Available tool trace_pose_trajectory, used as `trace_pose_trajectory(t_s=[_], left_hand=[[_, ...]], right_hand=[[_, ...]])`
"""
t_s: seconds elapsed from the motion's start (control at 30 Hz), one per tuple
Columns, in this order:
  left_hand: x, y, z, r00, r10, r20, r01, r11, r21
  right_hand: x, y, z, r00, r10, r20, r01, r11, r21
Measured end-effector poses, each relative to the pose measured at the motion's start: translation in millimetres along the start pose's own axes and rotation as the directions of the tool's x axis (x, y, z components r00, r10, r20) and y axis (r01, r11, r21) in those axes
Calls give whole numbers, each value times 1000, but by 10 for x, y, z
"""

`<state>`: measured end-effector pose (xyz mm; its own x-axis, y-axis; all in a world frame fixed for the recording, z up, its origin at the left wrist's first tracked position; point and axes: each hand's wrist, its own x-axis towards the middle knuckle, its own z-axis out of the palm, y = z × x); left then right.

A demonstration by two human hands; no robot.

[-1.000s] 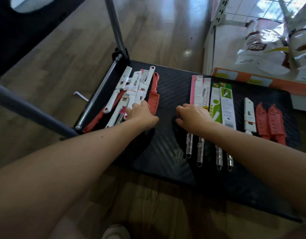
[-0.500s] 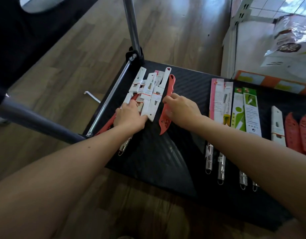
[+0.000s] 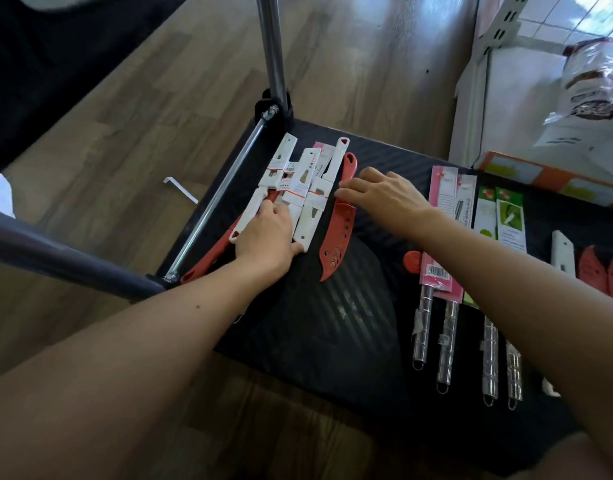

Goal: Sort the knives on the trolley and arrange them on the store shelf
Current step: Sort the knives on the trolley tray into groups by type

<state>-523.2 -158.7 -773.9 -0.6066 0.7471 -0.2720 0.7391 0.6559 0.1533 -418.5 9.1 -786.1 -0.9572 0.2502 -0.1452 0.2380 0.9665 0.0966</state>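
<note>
Knives: I see white knives [image 3: 308, 216] piled at the trolley's [image 3: 332, 323] left end, with a red knife [image 3: 337, 237] just beside them.
Left hand [image 3: 267, 237]: palm down, pressing the white pile, nothing gripped.
Right hand [image 3: 381, 195]: fingers straight, tips on the red knife.

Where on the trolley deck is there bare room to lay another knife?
The widest bare patch of deck lies mid-trolley toward the near edge, between the red sheathed knife and the pink-carded knives. Crowded: the far-left corner, where white knives pile under the left hand, and the packaged row at right.
</note>
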Motion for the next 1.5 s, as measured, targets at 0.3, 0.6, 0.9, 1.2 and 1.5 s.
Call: trace_pose_trajectory(t_s=[0.3, 0.6, 0.9, 1.2, 1.5], left_hand=[[-2, -58, 37, 999, 22, -34, -26, 991, -129], [10, -99, 8, 959, -284, -8, 238, 817, -526], [-1, -60, 8, 913, -406, 35, 318, 656, -685], [-51, 152, 78, 930, -316, 186, 324, 473, -819], [-93, 599, 89, 934, -262, 244, 325, 335, -884]], right_hand=[[125, 196, -33, 995, -83, 59, 87, 994, -69], [97, 233, 69, 997, -74, -37, 72, 996, -52], [-9, 334, 78, 997, -15, -78, 24, 994, 111], [-422, 533, -32, 978, 209, 18, -208, 954, 215], [-783, 452, -237, 670, 644, 369, -608, 193, 770]])
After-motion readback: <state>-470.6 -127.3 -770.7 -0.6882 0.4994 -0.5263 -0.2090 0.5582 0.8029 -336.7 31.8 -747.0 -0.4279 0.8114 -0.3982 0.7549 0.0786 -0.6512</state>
